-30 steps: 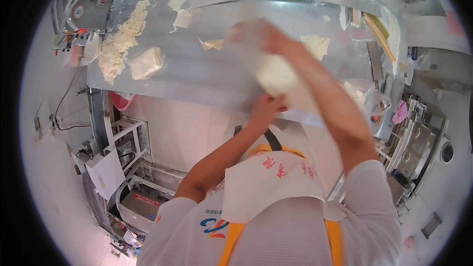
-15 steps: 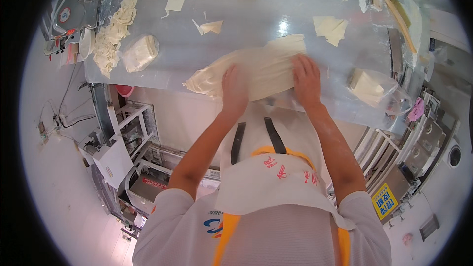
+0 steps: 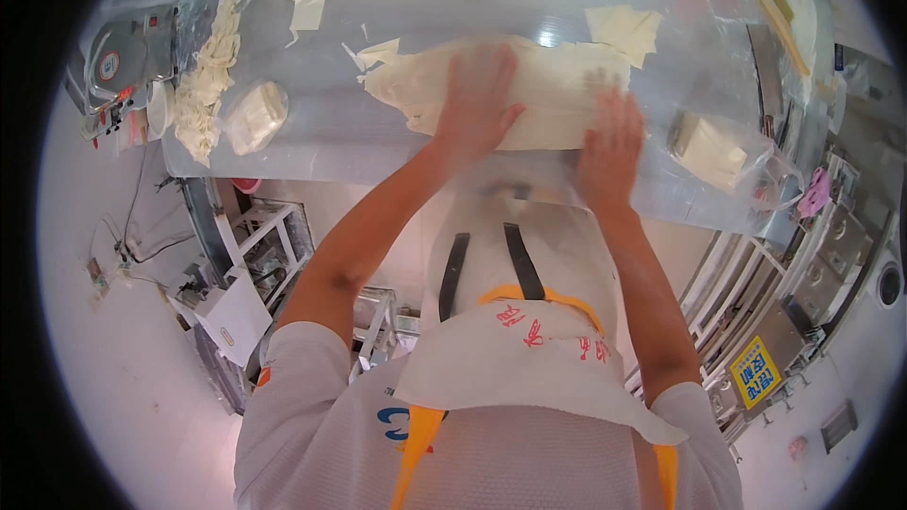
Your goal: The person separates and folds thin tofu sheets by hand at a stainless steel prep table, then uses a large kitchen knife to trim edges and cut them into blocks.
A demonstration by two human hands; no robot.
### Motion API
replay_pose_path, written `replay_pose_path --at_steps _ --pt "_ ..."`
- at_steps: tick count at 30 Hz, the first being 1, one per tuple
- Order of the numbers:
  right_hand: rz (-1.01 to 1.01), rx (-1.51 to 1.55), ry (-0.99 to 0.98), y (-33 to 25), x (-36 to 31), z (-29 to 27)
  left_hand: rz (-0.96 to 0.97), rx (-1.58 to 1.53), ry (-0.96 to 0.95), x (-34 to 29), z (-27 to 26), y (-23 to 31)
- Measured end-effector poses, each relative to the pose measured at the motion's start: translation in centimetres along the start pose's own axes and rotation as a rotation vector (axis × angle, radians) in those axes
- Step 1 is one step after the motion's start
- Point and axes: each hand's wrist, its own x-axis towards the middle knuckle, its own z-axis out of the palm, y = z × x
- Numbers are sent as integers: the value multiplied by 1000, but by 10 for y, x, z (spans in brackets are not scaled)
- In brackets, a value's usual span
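Observation:
A wide pale sheet of dough point(image 3: 557, 99) lies spread over the metal worktop near its front edge. My left hand point(image 3: 479, 99) rests flat on the sheet's left half, its fingers stretched forward and its thumb apart. At the right front corner, my right hand point(image 3: 612, 137) lies with straight fingers on the dough's edge. Neither hand grips anything. Beyond the sheet's right corner, and touching it, is a smaller flat dough piece point(image 3: 625, 30). Thin dough scraps point(image 3: 381, 53) meet the sheet's far left edge.
On the left are a long heap of dough trimmings point(image 3: 203, 85), a wrapped dough stack point(image 3: 257, 118) and a scale-like machine point(image 3: 123, 61). To the right, a bagged dough stack point(image 3: 710, 151) sits near a metal blade-like strip point(image 3: 767, 76) and a wooden stick point(image 3: 770, 14).
The dough sheet now lies flatter and wider, further from me, reaching the scraps and the smaller piece. My left hand has moved forward and right onto it; my right hand has shifted slightly right.

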Motion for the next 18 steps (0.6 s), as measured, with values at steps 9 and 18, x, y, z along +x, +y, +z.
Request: replay_pose_path --at_steps 9,18 --pt "-68 -122 -70 3 43 42 -240 89 111 -44 17 -25" --pt "-114 -52 -104 11 64 44 -126 64 65 6 8 0"
